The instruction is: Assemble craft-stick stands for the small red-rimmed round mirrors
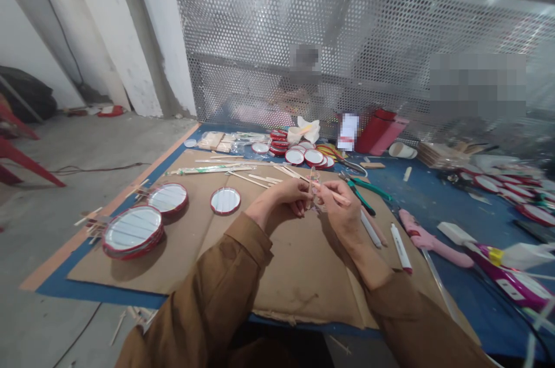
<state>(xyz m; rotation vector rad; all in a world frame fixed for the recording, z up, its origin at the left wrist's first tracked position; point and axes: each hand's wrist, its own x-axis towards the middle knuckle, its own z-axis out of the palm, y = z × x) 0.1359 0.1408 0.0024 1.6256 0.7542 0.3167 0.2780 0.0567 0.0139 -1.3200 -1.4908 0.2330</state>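
Over the brown cardboard sheet [295,275], my two hands meet close together. My left hand [292,194] is closed in a pinch on a thin wooden stick [311,176] that stands roughly upright. Closed like a writing grip, my right hand [344,209] holds a slim, pale pinkish pen-like tool [337,194], its tip at the stick. A small clear, crinkled piece lies by the fingertips, too blurred to name. Several pale wooden sticks [255,180] lie just beyond my left hand. Green-handled pliers [362,197] rest right beside my right hand.
Red-rimmed round discs [225,201] lie at left, two with sticks attached [132,232]. More discs [313,157] are piled at the back. To the right are a white marker [401,247], a pink glue gun [433,240] and a purple tool [511,278]. A perforated metal panel [243,38] stands behind.
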